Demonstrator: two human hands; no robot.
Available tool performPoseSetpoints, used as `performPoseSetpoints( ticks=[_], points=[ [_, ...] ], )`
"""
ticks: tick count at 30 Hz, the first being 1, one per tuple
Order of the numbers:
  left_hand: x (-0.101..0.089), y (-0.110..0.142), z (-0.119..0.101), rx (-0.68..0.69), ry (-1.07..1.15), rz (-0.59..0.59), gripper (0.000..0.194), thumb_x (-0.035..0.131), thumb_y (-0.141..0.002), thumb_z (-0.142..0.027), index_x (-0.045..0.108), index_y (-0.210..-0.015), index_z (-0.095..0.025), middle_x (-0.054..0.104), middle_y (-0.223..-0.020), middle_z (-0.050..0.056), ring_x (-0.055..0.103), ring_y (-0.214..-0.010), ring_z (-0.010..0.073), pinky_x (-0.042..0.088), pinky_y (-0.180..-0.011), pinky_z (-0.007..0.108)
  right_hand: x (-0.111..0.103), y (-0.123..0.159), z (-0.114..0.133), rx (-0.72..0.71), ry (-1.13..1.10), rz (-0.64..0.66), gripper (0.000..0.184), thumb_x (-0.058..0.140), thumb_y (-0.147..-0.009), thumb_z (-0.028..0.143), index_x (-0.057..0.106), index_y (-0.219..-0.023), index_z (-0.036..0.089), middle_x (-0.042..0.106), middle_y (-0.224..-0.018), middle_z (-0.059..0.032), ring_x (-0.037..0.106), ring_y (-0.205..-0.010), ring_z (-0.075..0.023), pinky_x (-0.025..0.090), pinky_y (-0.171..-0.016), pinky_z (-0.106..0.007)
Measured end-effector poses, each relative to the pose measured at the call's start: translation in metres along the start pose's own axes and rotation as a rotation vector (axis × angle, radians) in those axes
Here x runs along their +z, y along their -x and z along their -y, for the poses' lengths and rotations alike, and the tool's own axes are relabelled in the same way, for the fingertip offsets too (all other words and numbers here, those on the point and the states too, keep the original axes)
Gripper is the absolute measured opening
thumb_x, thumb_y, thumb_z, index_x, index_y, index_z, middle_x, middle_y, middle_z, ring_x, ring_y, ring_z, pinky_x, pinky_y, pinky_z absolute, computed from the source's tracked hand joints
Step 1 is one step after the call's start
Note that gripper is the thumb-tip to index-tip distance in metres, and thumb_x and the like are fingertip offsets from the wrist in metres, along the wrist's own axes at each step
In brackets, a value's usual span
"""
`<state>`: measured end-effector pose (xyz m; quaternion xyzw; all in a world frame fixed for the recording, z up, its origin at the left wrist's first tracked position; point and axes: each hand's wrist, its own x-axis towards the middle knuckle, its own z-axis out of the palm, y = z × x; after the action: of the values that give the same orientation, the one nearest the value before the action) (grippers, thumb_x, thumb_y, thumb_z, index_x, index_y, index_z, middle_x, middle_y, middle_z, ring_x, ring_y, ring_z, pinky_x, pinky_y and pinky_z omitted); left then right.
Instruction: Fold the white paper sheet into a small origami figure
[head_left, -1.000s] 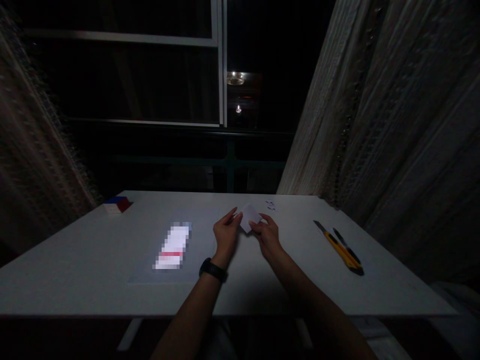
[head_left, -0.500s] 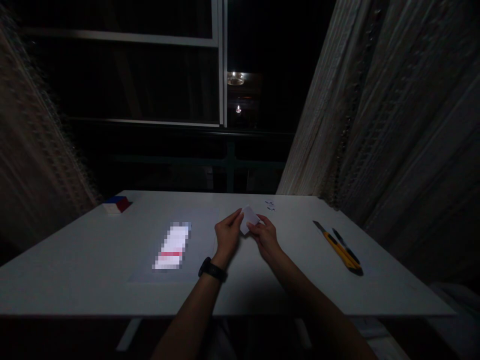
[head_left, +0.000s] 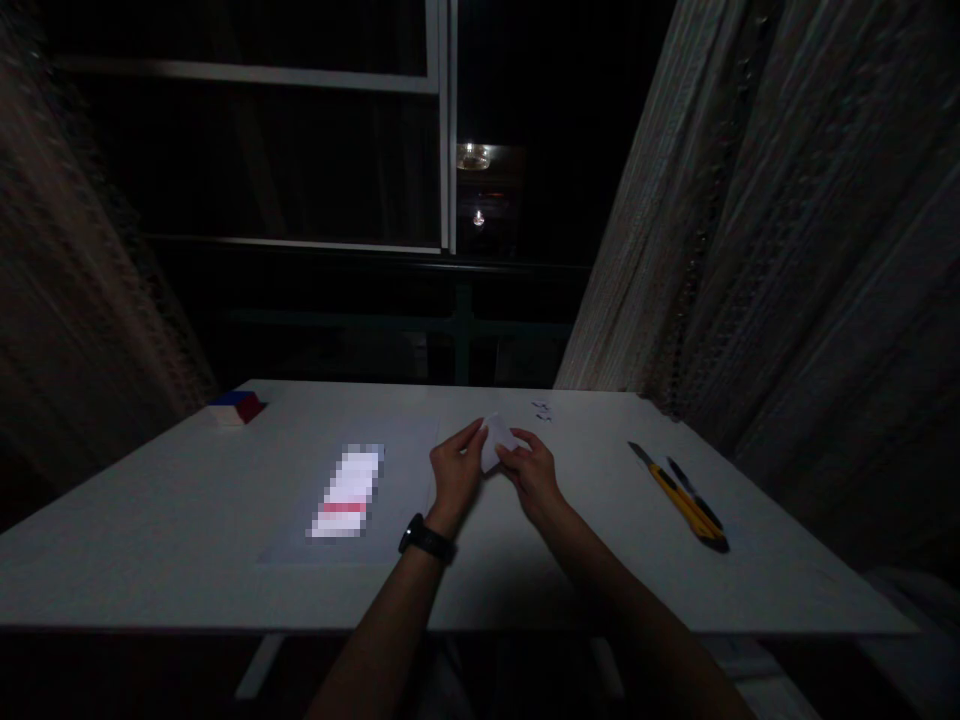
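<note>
Between my two hands is a small piece of white paper (head_left: 496, 440), held up over the middle of the table. My left hand (head_left: 456, 468) pinches its left edge, a dark watch (head_left: 426, 540) on that wrist. On the other side, my right hand (head_left: 534, 472) grips the lower right of the paper with thumb and fingers. The dim light hides any fold lines on it.
The white table (head_left: 180, 530) carries a lit, pixelated phone screen (head_left: 346, 492) on a paper sheet (head_left: 411, 470). A colour cube (head_left: 234, 407) sits far left. Right lie a yellow box cutter (head_left: 684, 502) and a dark pen (head_left: 696, 492). Small dark marks (head_left: 541, 411) show behind my hands.
Both hands keep their hold on the paper, which appears tilted slightly differently between the fingers. The whole view has shifted very slightly; the other things stay in place.
</note>
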<state>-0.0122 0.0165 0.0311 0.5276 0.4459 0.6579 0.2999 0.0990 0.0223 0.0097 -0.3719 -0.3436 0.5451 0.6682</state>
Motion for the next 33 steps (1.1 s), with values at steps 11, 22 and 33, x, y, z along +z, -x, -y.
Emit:
performPoseSetpoints(
  ticks=[11, 22, 33],
  points=[
    [0.0, -0.002, 0.008, 0.012, 0.003, -0.101, 0.029, 0.062, -0.071, -0.032, 0.068, -0.095, -0.017, 0.068, -0.097, 0.008, 0.062, -0.091, 0.0211, 0.046, -0.084, 0.032, 0.003, 0.003, -0.002, 0.026, -0.086, -0.049, 0.047, 0.08, -0.046, 0.02, 0.056, -0.087, 0.018, 0.061, -0.06, 0.0036, 0.062, -0.063, -0.0138, 0.051, -0.067, -0.029],
    [-0.001, -0.001, 0.009, 0.046, -0.039, -0.065, 0.027, 0.059, -0.074, -0.033, 0.069, -0.094, -0.017, 0.068, -0.096, 0.008, 0.062, -0.091, 0.0201, 0.046, -0.084, 0.032, 0.004, 0.004, -0.003, 0.027, -0.098, -0.122, 0.043, 0.08, -0.044, 0.017, 0.056, -0.079, 0.017, 0.06, -0.057, 0.0042, 0.061, -0.062, -0.0134, 0.051, -0.067, -0.028],
    [0.002, -0.003, 0.012, -0.056, 0.006, -0.085, 0.028, 0.063, -0.071, -0.031, 0.069, -0.092, -0.013, 0.069, -0.093, 0.01, 0.063, -0.088, 0.0214, 0.047, -0.081, 0.032, -0.001, 0.0, -0.004, -0.004, -0.09, -0.139, 0.038, 0.078, -0.043, 0.016, 0.055, -0.073, 0.017, 0.059, -0.052, 0.0049, 0.059, -0.057, -0.0122, 0.048, -0.061, -0.026]
  ],
)
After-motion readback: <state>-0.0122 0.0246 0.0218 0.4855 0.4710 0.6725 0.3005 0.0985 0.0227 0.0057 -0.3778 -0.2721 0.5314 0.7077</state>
